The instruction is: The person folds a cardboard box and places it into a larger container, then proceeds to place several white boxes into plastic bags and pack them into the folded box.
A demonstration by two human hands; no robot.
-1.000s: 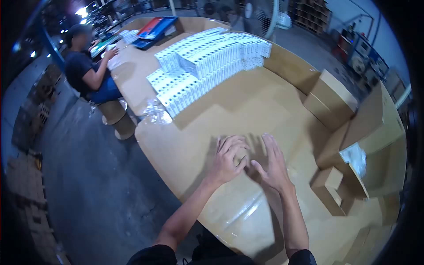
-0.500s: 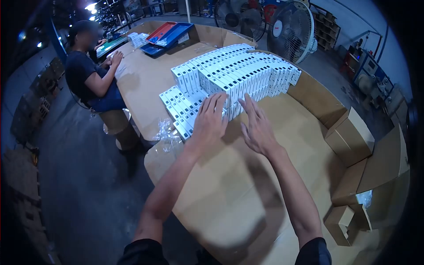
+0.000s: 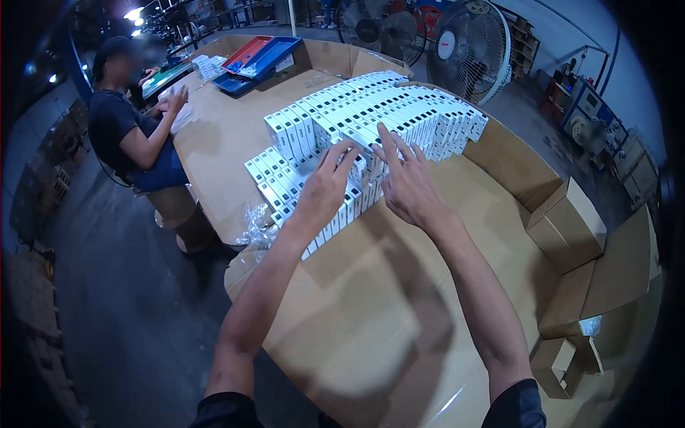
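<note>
Slim white boxes [image 3: 357,107] with small dark squares on their ends stand packed in rows and stacked on the cardboard-covered table. My left hand [image 3: 322,191] is at the near end of the stack, its fingers bent and closed against a white box at the corner; its thumb is mostly hidden. Beside it, my right hand [image 3: 412,187] reaches over the stack's near face, fingers spread and forefinger stretched along the box tops. The boxes between my hands are partly covered by my fingers. A lower layer of boxes [image 3: 267,175] lies to the left.
Clear plastic wrap [image 3: 257,227] lies by the table's left edge. Red [image 3: 246,53] and blue [image 3: 267,64] trays stand at the back. Open cardboard boxes [image 3: 567,225] line the right side. A seated person [image 3: 128,121] works at the left; a large fan [image 3: 467,53] stands behind.
Both hands have moved onto the boxes at the stack's near end. My left fingers have bent inward, and my right forefinger now stretches over the tops. The view has shifted slightly right.
</note>
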